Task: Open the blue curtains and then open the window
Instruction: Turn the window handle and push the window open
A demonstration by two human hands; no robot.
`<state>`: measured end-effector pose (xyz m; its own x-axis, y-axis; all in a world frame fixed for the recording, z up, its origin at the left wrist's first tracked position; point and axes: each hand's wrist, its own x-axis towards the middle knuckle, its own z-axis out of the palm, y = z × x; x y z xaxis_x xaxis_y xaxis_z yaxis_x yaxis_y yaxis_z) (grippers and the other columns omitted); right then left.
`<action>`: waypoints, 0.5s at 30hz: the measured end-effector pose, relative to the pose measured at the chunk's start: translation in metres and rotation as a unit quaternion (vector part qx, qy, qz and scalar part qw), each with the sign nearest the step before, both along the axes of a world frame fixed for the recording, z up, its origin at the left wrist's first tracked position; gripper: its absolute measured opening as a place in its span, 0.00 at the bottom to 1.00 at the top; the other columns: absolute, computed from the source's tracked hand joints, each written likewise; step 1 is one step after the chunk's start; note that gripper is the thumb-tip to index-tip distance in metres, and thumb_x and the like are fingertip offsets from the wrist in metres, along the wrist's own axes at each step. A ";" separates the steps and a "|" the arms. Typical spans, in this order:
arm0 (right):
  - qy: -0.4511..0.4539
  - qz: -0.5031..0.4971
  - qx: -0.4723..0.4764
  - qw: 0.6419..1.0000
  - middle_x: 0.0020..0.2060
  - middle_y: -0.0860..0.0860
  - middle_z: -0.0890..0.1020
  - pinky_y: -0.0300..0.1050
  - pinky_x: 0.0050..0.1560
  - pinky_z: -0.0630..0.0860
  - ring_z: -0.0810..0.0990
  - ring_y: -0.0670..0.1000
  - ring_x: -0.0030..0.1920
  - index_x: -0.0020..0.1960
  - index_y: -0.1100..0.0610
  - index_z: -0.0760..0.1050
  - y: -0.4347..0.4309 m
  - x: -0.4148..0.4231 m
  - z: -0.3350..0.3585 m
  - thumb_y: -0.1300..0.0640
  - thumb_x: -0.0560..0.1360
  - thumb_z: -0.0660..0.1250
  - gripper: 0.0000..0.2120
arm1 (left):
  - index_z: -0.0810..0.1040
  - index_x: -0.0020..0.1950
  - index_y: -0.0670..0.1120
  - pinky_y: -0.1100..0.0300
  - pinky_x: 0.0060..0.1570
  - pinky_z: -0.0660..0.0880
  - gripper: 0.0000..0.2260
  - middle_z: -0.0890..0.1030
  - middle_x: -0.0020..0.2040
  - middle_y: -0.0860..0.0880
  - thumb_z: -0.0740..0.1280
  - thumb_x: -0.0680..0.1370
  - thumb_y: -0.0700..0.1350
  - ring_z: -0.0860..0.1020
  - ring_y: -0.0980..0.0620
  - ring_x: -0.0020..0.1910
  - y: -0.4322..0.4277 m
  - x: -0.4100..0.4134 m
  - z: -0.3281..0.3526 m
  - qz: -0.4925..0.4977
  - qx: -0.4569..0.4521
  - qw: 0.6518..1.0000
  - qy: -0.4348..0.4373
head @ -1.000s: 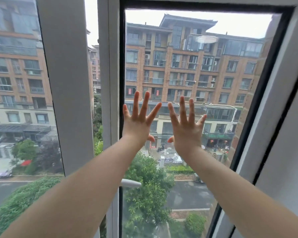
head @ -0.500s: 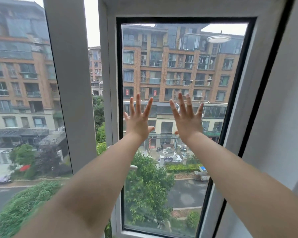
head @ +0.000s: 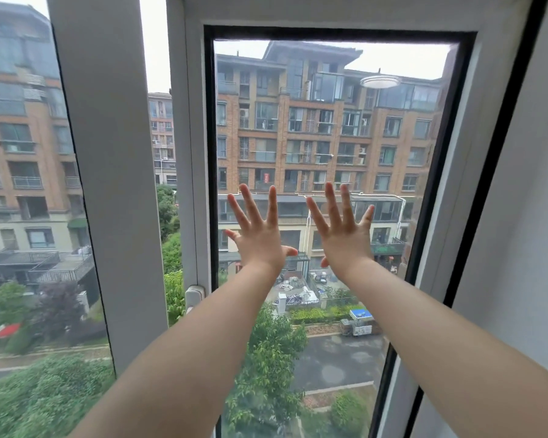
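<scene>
The window point(head: 329, 147) sash stands straight ahead, ajar from the fixed post point(head: 108, 184) on its latch side (no blue curtains in view). Left hand point(head: 260, 238) and right hand point(head: 342, 235) lie spread flat on the glass, evidently to push it outward; the white handle point(head: 194, 294) sits untouched.

The only thing I can see bearing anything is the window sash point(head: 190, 153). It is white-framed and stands ajar from the grey post point(head: 108, 184) on its left, with open air showing in the gap between them. A black seal point(head: 210, 153) runs round its glass pane point(head: 329, 358). The left hand point(head: 260, 240) and right hand point(head: 345, 237) lie flat on that pane, side by side near its middle, fingers straight and spread. A white handle point(head: 193, 294) sits on the sash's left edge, lower than the hands.
</scene>
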<state>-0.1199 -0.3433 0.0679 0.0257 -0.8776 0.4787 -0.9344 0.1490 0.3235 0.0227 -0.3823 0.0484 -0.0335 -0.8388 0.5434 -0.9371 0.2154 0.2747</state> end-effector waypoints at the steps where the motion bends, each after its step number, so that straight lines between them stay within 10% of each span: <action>1: 0.000 0.001 -0.004 1.000 0.63 0.58 0.16 0.76 0.63 0.41 0.21 0.64 0.66 0.63 0.51 0.14 -0.001 -0.001 0.000 0.52 0.70 0.71 0.60 | 0.24 0.69 0.55 0.29 0.64 0.56 0.57 0.21 0.66 0.41 0.70 0.65 0.65 0.25 0.36 0.66 0.000 0.000 0.001 0.000 -0.004 1.000 0.001; 8: 0.006 0.010 -0.004 1.000 0.65 0.57 0.19 0.76 0.65 0.43 0.25 0.62 0.69 0.67 0.48 0.18 -0.006 -0.003 -0.003 0.44 0.67 0.72 0.61 | 0.20 0.65 0.54 0.26 0.63 0.53 0.58 0.20 0.65 0.40 0.71 0.66 0.62 0.25 0.34 0.66 -0.009 -0.005 0.002 -0.026 0.004 1.000 0.015; 15: 0.003 -0.001 -0.044 0.999 0.64 0.56 0.17 0.75 0.61 0.37 0.20 0.61 0.66 0.67 0.48 0.18 -0.035 0.002 -0.008 0.56 0.70 0.70 0.58 | 0.20 0.66 0.54 0.27 0.63 0.56 0.58 0.22 0.68 0.39 0.71 0.66 0.62 0.26 0.33 0.68 -0.049 0.000 0.003 -0.057 0.012 0.998 0.001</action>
